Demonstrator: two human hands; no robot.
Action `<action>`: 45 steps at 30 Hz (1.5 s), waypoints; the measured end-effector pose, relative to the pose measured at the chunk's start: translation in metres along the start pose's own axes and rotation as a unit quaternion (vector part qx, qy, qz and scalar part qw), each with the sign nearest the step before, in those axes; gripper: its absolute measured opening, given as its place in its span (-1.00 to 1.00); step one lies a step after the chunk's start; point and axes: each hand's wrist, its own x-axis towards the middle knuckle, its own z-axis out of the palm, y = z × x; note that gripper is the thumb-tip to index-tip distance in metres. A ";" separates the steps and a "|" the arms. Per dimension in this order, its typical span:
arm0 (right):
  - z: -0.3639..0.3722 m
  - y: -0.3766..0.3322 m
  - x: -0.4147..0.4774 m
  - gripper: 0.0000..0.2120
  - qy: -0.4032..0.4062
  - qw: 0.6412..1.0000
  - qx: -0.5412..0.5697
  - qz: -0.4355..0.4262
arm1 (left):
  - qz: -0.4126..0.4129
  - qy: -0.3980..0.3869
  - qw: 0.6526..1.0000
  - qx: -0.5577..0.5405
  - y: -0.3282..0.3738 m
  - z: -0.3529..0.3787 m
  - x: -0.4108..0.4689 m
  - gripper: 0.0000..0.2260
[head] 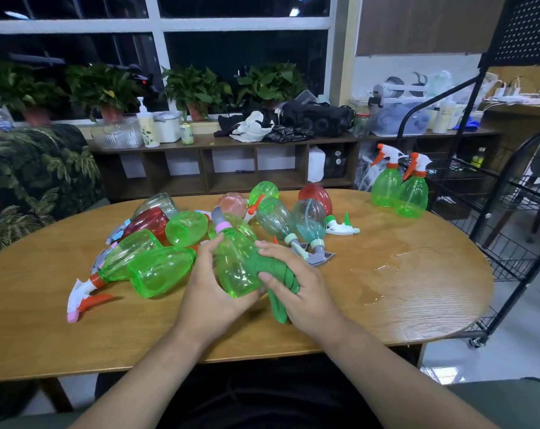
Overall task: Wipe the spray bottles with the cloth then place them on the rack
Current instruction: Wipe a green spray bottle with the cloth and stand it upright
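My left hand (211, 286) grips a green spray bottle (233, 261) with a pink collar and grey nozzle, tilted with its base toward me. My right hand (293, 283) holds a green cloth (273, 274) pressed against the bottle's right side. Behind them, several spray bottles (182, 227) in green, red, clear and pink lie in a heap on the wooden table (386, 305). Two green bottles (398, 187) with orange-and-white triggers stand upright at the table's far right corner, next to the black wire rack (510, 212).
A wet patch (386, 274) shines on the table to the right of my hands. A leaf-patterned sofa (36, 181) stands at the left. A low shelf (231, 162) with plants and clutter runs under the window behind the table.
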 end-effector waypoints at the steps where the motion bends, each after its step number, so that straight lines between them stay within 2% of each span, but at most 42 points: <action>1: -0.001 -0.001 0.000 -0.68 0.005 1.000 0.022 0.022 | 0.010 -0.012 1.000 0.015 -0.002 0.000 0.000 -0.02; 6: -0.005 0.001 0.006 -0.74 0.047 0.980 0.149 0.125 | 0.112 -0.084 0.986 0.095 -0.003 -0.001 -0.005 -0.01; 9: -0.007 0.003 0.011 -0.72 0.071 0.949 0.247 0.182 | 0.159 -0.113 0.976 0.097 0.000 0.000 -0.008 0.00; 13: -0.011 0.005 0.014 -0.63 0.081 0.898 0.358 0.244 | 0.132 -0.152 0.977 0.064 0.005 -0.004 -0.008 0.05; 15: -0.014 0.005 0.015 -0.61 0.090 0.893 0.367 0.243 | 0.125 -0.172 0.974 0.074 0.005 -0.004 -0.007 0.07; 21: -0.016 0.000 0.015 -0.87 0.099 0.934 0.285 0.190 | 0.137 -0.156 0.972 0.105 0.002 0.002 -0.006 0.03; 28: -0.008 -0.001 0.010 -0.79 0.072 0.968 0.201 0.132 | 0.141 -0.138 0.972 0.125 0.002 0.001 -0.007 0.03; 34: -0.005 0.000 0.001 -0.70 0.014 0.998 0.055 0.035 | 0.062 -0.058 0.990 0.109 -0.004 0.000 -0.004 0.03; 37: -0.001 -0.002 -0.001 -0.67 -0.015 1.000 -0.007 -0.025 | 0.019 -0.024 0.997 0.068 -0.008 -0.001 0.000 -0.03; 40: -0.001 -0.003 -0.002 -0.66 -0.014 0.996 -0.049 -0.067 | 0.011 -0.014 0.998 0.066 -0.009 -0.002 0.000 -0.05; 43: -0.001 -0.003 -0.002 -0.65 -0.009 0.996 -0.059 -0.073 | 0.024 -0.006 0.997 0.079 -0.009 0.000 0.000 -0.06; 45: -0.001 -0.002 -0.002 -0.65 -0.011 0.998 -0.043 -0.048 | 0.042 -0.007 0.994 0.097 -0.010 0.000 0.000 -0.04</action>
